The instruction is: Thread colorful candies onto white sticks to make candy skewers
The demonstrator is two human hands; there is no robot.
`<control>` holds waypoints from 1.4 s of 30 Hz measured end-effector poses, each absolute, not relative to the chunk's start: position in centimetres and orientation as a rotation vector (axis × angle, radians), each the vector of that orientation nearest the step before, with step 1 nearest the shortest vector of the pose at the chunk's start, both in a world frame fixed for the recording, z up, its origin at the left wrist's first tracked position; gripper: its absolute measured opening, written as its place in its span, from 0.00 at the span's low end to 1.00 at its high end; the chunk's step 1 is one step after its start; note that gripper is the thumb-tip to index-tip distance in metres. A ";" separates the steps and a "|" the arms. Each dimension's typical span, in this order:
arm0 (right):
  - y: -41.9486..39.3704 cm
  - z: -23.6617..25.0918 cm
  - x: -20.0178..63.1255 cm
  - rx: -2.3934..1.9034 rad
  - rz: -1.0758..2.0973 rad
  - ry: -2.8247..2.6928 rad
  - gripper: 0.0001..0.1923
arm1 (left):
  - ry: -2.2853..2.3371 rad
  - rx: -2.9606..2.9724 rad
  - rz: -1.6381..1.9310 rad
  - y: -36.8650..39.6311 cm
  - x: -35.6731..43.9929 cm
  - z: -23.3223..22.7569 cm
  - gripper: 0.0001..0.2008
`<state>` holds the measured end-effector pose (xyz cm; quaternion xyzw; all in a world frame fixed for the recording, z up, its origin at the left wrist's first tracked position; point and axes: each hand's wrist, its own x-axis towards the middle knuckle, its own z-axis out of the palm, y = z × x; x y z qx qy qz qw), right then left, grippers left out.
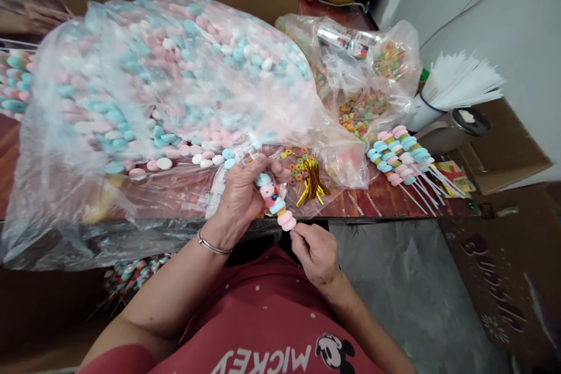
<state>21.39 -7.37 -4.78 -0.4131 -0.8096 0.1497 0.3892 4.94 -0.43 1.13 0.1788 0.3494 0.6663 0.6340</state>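
My left hand (pixel 239 198) is closed around a candy skewer (pixel 275 201) strung with blue, white and pink marshmallow pieces, held at the table's front edge. My right hand (pixel 313 251) pinches the skewer's lower end, just under the last pink piece. A silver bangle sits on my left wrist. Right behind my hands lie gold twist ties (pixel 312 181) and loose colourful ring candies (pixel 294 165) on clear plastic.
A huge clear bag of pink, blue and white marshmallows (pixel 166 82) covers the wooden table (pixel 381 198). Finished skewers (pixel 401 155) lie at the right, beside a bundle of white sticks (pixel 460 85) and bags of ring candies (pixel 363 111). Cardboard boxes stand behind and to the right.
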 end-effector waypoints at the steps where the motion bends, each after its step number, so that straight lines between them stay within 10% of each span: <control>1: -7.3 -4.8 21.3 -1.043 0.294 -2.083 0.12 | 0.796 0.408 1.526 -0.5 5.2 1.1 0.19; 5: -7.4 -4.8 20.9 -1.057 0.202 -2.086 0.11 | 0.758 0.403 1.552 -0.9 6.6 0.7 0.15; 15: -8.5 -4.8 20.6 -1.084 1.645 -1.137 0.13 | 0.786 0.186 1.564 -0.2 6.3 0.6 0.14; 26: -7.9 -4.0 19.1 -1.075 1.840 -0.911 0.12 | 0.765 0.368 1.617 -0.8 7.3 0.5 0.18; 34: -6.6 -4.6 19.2 -1.267 0.543 -1.711 0.11 | 0.852 0.430 1.582 -2.7 9.9 -0.3 0.18; 42: -7.3 -4.3 20.0 -1.180 1.347 -1.479 0.15 | 0.814 0.309 1.607 -0.7 6.3 0.2 0.24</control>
